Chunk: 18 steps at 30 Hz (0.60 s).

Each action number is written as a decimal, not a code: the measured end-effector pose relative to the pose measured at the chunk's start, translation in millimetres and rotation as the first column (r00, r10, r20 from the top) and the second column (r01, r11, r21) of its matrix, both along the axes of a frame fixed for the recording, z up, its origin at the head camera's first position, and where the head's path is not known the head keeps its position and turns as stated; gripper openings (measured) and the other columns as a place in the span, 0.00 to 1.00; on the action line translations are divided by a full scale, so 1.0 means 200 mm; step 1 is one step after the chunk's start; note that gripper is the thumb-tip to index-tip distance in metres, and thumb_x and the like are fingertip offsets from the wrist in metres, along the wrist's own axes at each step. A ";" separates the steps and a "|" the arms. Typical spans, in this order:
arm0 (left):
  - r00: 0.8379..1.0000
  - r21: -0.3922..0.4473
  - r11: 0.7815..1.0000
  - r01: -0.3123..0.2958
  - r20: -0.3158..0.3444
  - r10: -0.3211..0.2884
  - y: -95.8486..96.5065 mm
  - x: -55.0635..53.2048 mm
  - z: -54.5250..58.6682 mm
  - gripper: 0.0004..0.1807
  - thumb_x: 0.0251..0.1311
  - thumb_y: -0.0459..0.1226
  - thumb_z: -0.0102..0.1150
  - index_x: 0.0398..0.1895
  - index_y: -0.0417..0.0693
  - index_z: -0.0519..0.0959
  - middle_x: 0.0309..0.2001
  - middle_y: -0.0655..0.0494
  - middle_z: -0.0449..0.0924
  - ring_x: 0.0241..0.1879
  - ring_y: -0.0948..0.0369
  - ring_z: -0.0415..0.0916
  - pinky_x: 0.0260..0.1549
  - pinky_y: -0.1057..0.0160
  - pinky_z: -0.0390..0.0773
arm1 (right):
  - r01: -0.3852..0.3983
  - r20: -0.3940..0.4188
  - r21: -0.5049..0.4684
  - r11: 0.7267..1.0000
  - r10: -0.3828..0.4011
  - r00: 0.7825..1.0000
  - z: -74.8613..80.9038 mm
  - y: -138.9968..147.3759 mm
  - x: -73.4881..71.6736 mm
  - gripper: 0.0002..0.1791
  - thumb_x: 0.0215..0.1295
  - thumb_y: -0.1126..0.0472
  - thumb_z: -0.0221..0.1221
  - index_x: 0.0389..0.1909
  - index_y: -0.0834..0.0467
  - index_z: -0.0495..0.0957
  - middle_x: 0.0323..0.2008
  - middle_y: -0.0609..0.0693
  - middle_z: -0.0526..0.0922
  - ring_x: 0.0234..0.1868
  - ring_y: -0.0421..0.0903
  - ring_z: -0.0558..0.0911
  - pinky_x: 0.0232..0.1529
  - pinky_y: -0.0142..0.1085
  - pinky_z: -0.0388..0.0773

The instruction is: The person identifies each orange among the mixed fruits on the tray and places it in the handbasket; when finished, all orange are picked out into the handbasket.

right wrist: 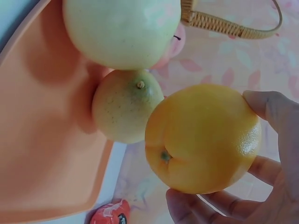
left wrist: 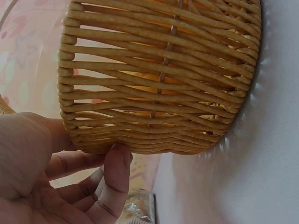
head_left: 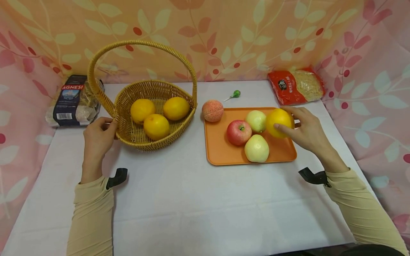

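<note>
My right hand grips a yellow orange between thumb and fingers, over the right end of an orange tray. On that tray sit a red apple and two pale green-yellow fruits, one at the back and one at the front. My left hand pinches the left rim of a wicker basket that has a tall arched handle. Inside the basket lie three more yellow oranges. A pinkish peach rests by the tray's back left corner.
Behind the tray lies a lollipop with a green wrapper. A red food packet is at the back right, and a dark-labelled pasta bag stands left of the basket. Floral cloth hangs around the white table.
</note>
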<state>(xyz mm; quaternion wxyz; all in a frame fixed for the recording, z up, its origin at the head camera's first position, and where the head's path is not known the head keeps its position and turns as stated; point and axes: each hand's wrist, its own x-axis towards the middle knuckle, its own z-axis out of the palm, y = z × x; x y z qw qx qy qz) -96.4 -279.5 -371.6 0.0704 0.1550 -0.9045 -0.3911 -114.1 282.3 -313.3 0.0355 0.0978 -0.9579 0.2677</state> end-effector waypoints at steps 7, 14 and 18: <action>1.000 0.003 1.000 0.003 0.006 -0.003 0.00 0.00 0.01 0.24 0.70 0.47 0.47 0.53 0.36 0.78 0.23 0.67 0.76 0.16 0.77 0.73 0.15 0.72 0.71 | -0.046 -0.108 -0.068 0.997 0.038 0.993 0.02 -0.06 -0.01 0.32 0.60 0.54 0.67 0.65 0.55 0.72 0.56 0.60 0.76 0.50 0.56 0.76 0.40 0.11 0.63; 1.000 0.011 1.000 0.005 0.016 -0.005 0.00 0.00 0.01 0.24 0.70 0.48 0.47 0.54 0.36 0.78 0.21 0.72 0.73 0.16 0.77 0.73 0.16 0.72 0.71 | -0.094 -0.167 -0.080 0.992 0.079 0.983 0.03 -0.14 -0.04 0.32 0.59 0.56 0.68 0.64 0.57 0.72 0.55 0.60 0.78 0.49 0.54 0.78 0.41 0.10 0.65; 1.000 0.010 1.000 0.005 0.016 -0.005 0.00 0.00 0.00 0.25 0.70 0.48 0.47 0.54 0.36 0.78 0.21 0.72 0.72 0.16 0.78 0.73 0.16 0.72 0.71 | -0.112 -0.160 -0.077 0.991 0.098 0.982 0.05 -0.20 -0.05 0.32 0.59 0.56 0.68 0.64 0.57 0.72 0.57 0.59 0.77 0.49 0.54 0.78 0.42 0.12 0.66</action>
